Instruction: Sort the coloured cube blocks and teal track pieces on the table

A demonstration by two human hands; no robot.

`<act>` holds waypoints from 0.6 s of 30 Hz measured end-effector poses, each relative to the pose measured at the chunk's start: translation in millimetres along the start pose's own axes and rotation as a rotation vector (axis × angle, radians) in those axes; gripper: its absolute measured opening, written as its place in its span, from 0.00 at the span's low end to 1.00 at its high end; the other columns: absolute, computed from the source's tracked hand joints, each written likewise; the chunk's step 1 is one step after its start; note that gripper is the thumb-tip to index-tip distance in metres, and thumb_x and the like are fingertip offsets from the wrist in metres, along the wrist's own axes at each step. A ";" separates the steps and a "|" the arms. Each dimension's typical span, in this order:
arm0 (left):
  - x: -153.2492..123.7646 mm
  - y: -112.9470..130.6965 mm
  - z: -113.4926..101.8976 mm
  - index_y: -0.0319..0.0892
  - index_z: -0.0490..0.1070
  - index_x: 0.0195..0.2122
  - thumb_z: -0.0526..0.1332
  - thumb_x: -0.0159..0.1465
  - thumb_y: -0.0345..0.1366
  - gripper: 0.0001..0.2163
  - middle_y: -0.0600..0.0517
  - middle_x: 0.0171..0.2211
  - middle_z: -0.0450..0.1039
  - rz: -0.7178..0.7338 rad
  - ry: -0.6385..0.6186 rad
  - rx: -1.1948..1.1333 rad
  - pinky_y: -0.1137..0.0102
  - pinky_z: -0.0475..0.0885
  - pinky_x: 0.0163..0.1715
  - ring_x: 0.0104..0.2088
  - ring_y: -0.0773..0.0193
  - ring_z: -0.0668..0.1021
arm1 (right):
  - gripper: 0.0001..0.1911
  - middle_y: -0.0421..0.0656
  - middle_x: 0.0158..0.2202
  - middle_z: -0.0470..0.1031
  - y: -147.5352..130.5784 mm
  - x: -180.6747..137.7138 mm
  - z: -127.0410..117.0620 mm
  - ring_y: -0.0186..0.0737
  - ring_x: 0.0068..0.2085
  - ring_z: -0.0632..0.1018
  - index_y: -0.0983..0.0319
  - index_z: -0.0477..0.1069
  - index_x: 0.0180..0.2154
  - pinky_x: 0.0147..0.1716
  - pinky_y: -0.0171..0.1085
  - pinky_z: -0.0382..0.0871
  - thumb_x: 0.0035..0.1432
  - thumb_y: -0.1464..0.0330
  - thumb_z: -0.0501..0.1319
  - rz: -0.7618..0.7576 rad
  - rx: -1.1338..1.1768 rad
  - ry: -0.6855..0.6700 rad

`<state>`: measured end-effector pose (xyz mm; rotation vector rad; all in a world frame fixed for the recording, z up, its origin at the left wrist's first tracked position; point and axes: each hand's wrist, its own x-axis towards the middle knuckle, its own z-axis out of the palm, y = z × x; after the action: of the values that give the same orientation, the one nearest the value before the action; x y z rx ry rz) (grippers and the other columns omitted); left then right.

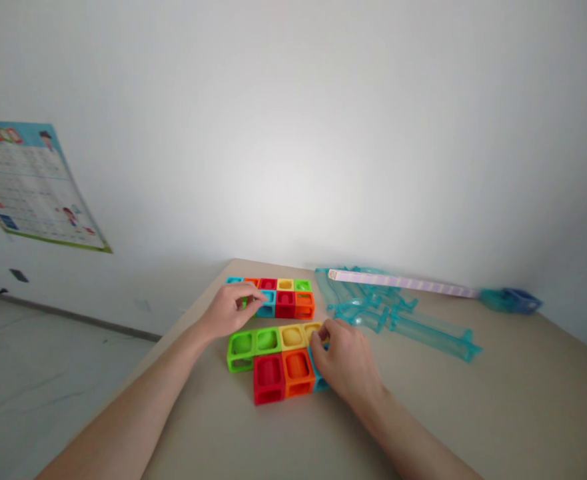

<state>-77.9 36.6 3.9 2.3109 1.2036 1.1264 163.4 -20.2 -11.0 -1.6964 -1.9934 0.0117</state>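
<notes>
My left hand (230,308) reaches over the left end of the back group of hollow plastic cube blocks. Its fingers are pinched beside a blue block (268,308); a bit of green shows under them, and their exact hold is hidden. My right hand (346,353) curls over the right end of the nearer group. Its thumb and fingers close around a blue block (318,377), largely covered, next to a yellow block (292,338). Two green blocks (254,342) stand at that group's left, with a red block (268,379) and an orange block (298,372) in front.
Translucent teal track pieces (428,333) lie right of the blocks on the beige table (473,400). A pale purple striped strip (408,283) runs along the wall to a dark blue piece (520,301). A poster (38,187) hangs at left.
</notes>
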 end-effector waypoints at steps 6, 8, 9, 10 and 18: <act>0.8 -15.6 -2.2 0.42 0.77 0.31 0.57 0.61 0.32 0.09 0.52 0.27 0.76 -0.009 0.160 0.160 0.70 0.67 0.30 0.26 0.66 0.73 | 0.09 0.47 0.31 0.76 2.5 1.4 6.4 0.42 0.34 0.76 0.62 0.69 0.27 0.35 0.36 0.64 0.59 0.70 0.54 0.006 0.081 0.033; 2.4 -16.5 -2.6 0.43 0.77 0.30 0.57 0.60 0.32 0.09 0.52 0.29 0.77 0.005 0.163 0.236 0.67 0.69 0.38 0.31 0.63 0.75 | 0.09 0.48 0.32 0.76 2.8 1.9 7.7 0.42 0.35 0.76 0.63 0.70 0.28 0.36 0.37 0.65 0.59 0.70 0.54 0.013 0.117 0.045; 3.1 -16.0 -2.8 0.43 0.77 0.31 0.57 0.60 0.31 0.08 0.51 0.30 0.77 0.023 0.148 0.260 0.65 0.68 0.42 0.35 0.61 0.75 | 0.09 0.48 0.32 0.76 3.2 2.2 8.3 0.43 0.35 0.76 0.63 0.71 0.29 0.37 0.37 0.66 0.59 0.70 0.54 0.017 0.132 0.048; 3.5 -15.1 -3.0 0.44 0.78 0.32 0.58 0.59 0.31 0.08 0.51 0.32 0.77 0.044 0.120 0.271 0.64 0.68 0.45 0.38 0.60 0.75 | 0.09 0.49 0.33 0.76 3.7 2.6 9.0 0.43 0.36 0.77 0.64 0.71 0.30 0.38 0.38 0.67 0.59 0.70 0.54 0.019 0.146 0.051; -0.6 -10.6 0.3 0.49 0.76 0.46 0.59 0.60 0.35 0.13 0.48 0.49 0.72 0.096 -0.172 0.286 0.59 0.62 0.56 0.52 0.55 0.72 | 0.17 0.54 0.49 0.68 7.9 3.8 14.6 0.46 0.44 0.76 0.67 0.68 0.49 0.41 0.41 0.72 0.60 0.67 0.54 -0.078 0.280 0.137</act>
<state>-83.8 42.6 -2.7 2.6404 1.2695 0.8070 164.8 -10.4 -24.8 -1.4046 -1.8574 0.1371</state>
